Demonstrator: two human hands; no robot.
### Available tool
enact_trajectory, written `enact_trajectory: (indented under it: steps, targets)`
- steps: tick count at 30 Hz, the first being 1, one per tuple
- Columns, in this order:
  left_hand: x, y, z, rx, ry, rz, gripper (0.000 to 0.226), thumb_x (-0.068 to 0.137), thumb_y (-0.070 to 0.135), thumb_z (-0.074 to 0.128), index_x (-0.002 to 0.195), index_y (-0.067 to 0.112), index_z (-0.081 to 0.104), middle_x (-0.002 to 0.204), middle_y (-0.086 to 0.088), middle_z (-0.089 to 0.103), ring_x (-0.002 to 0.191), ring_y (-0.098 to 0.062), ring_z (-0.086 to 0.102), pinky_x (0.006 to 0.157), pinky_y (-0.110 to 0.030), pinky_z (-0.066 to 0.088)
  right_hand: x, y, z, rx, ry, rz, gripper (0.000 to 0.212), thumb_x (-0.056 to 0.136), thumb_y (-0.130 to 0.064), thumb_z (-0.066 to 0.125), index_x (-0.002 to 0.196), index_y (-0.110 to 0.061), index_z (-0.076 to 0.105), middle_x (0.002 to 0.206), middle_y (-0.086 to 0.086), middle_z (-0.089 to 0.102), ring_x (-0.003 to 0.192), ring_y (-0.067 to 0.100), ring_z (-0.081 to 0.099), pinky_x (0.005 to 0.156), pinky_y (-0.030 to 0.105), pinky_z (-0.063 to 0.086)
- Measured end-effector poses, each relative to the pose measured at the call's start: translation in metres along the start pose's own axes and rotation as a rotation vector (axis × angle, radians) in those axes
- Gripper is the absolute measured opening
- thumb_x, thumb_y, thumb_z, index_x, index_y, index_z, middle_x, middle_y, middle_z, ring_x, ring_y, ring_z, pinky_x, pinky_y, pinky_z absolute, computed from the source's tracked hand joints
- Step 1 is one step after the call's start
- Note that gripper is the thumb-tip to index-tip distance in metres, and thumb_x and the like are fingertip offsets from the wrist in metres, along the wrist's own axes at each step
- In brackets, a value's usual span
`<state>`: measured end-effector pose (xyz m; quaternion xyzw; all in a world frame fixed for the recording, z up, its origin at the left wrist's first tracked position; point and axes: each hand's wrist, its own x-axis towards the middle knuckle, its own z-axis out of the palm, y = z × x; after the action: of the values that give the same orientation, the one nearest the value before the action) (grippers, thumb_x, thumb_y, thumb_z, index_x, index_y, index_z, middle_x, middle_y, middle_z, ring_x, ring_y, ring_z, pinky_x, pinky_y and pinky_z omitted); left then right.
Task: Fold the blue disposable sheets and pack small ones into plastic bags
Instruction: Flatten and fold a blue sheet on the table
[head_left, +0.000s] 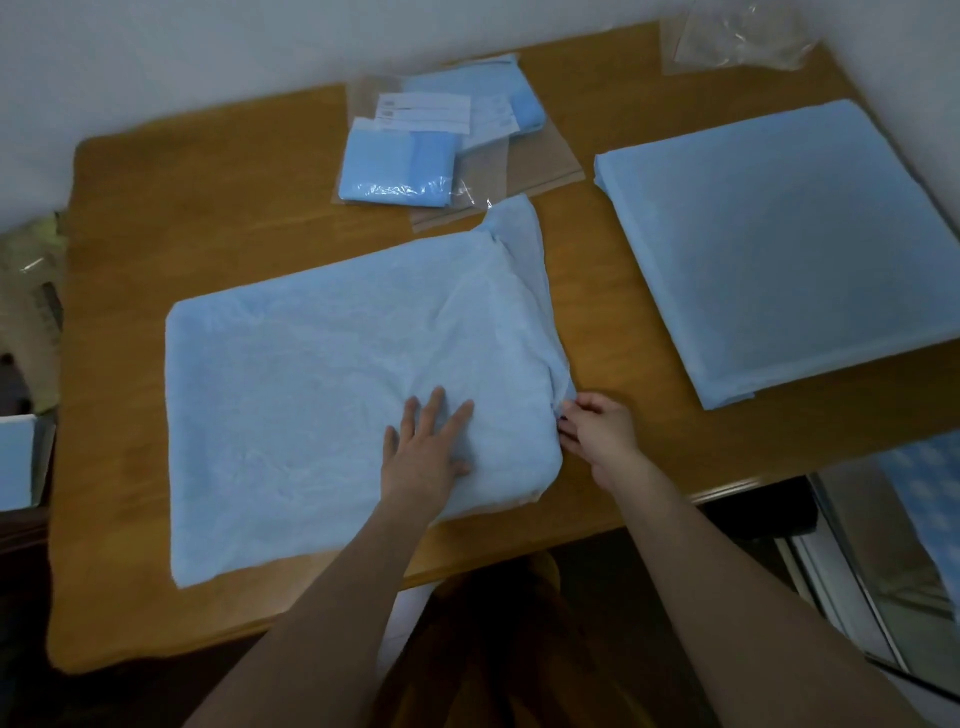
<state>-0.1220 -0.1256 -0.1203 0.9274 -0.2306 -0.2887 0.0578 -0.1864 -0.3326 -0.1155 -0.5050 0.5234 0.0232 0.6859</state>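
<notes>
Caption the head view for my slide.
Left hand flattens the blue sheet; right hand pinches its edge.

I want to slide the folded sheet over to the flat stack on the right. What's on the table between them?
Nothing: in the head view, only bare table separates the folded sheet from the flat stack. The right hand grips the sheet's near-right edge.

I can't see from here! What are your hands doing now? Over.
Left hand flat on the sheet. Right hand pinching its edge. Nothing blocking.
</notes>
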Motion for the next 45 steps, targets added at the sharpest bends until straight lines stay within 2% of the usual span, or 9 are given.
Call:
enact_trajectory:
  steps: [7,12,16,24,29,33,36,40,45]
  targets:
    - [-0.012,0.003,0.012,0.087,0.144,-0.016,0.065,0.101,0.036,0.039,0.151,0.041,-0.003,0.159,0.005,-0.021,0.147,-0.025,-0.019,0.119,-0.046,-0.001,0.0,0.001,-0.016,-0.017,0.038,-0.053,0.005,0.1,-0.024,0.053,0.1,-0.022,0.058,0.101,0.001,0.068,0.085,0.014,0.07,0.062,0.022,0.054]
    - [-0.045,0.006,0.035,-0.02,0.2,0.059,0.048,0.103,0.03,0.027,0.15,0.036,0.019,0.162,0.005,0.003,0.149,-0.024,-0.003,0.119,-0.042,0.003,-0.012,0.016,-0.024,-0.081,-0.105,0.038,0.009,0.095,-0.023,0.061,0.103,-0.02,0.061,0.097,0.0,0.071,0.085,0.01,0.07,0.064,0.02,0.053]
    - [-0.061,0.011,0.047,-0.078,0.14,0.082,0.044,0.104,0.032,0.029,0.148,0.033,0.031,0.159,0.006,0.02,0.147,-0.025,0.011,0.119,-0.042,0.011,-0.017,0.02,-0.019,-0.116,-0.064,0.0,0.004,0.092,-0.018,0.066,0.096,-0.017,0.066,0.093,0.001,0.07,0.083,0.011,0.068,0.06,0.018,0.052]
    - [-0.066,0.012,0.044,-0.076,0.027,0.053,0.05,0.105,0.028,0.021,0.153,0.034,0.008,0.161,0.01,-0.002,0.149,-0.022,-0.007,0.119,-0.041,0.0,-0.019,0.023,-0.014,-0.11,-0.021,-0.021,0.012,0.095,-0.016,0.058,0.084,-0.021,0.062,0.092,0.001,0.068,0.084,0.012,0.066,0.064,0.023,0.054]
    - [-0.068,0.015,0.039,-0.058,0.011,0.027,0.079,0.091,-0.003,0.031,0.153,0.036,0.001,0.16,0.012,-0.01,0.147,-0.02,-0.015,0.119,-0.039,-0.005,-0.02,0.025,-0.019,-0.206,0.017,-0.092,0.013,0.1,-0.02,0.049,0.107,-0.017,0.059,0.096,-0.002,0.064,0.084,0.01,0.063,0.067,0.024,0.052]
    - [-0.067,0.016,0.036,-0.077,-0.018,0.015,0.087,0.085,-0.006,0.034,0.153,0.036,0.0,0.16,0.013,-0.012,0.147,-0.018,-0.017,0.119,-0.038,-0.006,-0.021,0.026,-0.029,-0.208,0.1,-0.094,0.015,0.101,-0.026,0.046,0.111,-0.018,0.055,0.101,0.0,0.061,0.086,0.016,0.061,0.071,0.029,0.053]
    - [-0.066,0.016,0.035,-0.082,-0.037,0.015,0.088,0.084,-0.007,0.035,0.153,0.037,0.0,0.16,0.012,-0.012,0.147,-0.018,-0.016,0.12,-0.039,-0.005,-0.026,0.028,-0.034,-0.228,0.008,-0.066,0.015,0.098,-0.032,0.054,0.105,-0.019,0.056,0.1,-0.003,0.062,0.09,0.015,0.063,0.078,0.031,0.055]
    - [-0.065,0.016,0.033,-0.088,-0.068,0.012,0.088,0.084,-0.006,0.034,0.153,0.037,0.0,0.16,0.012,-0.012,0.147,-0.019,-0.016,0.12,-0.04,-0.004,-0.034,0.03,-0.032,-0.368,-0.113,-0.11,0.015,0.095,-0.033,0.058,0.086,-0.022,0.064,0.088,-0.006,0.067,0.075,0.007,0.062,0.06,0.021,0.048]
    - [-0.065,0.017,0.029,-0.082,-0.088,0.007,0.088,0.084,-0.005,0.035,0.153,0.036,0.0,0.16,0.011,-0.013,0.147,-0.019,-0.015,0.12,-0.041,-0.002,-0.032,0.028,-0.036,-0.389,-0.081,-0.058,0.02,0.099,-0.029,0.051,0.104,-0.011,0.059,0.097,0.001,0.064,0.074,0.013,0.062,0.06,0.023,0.052]
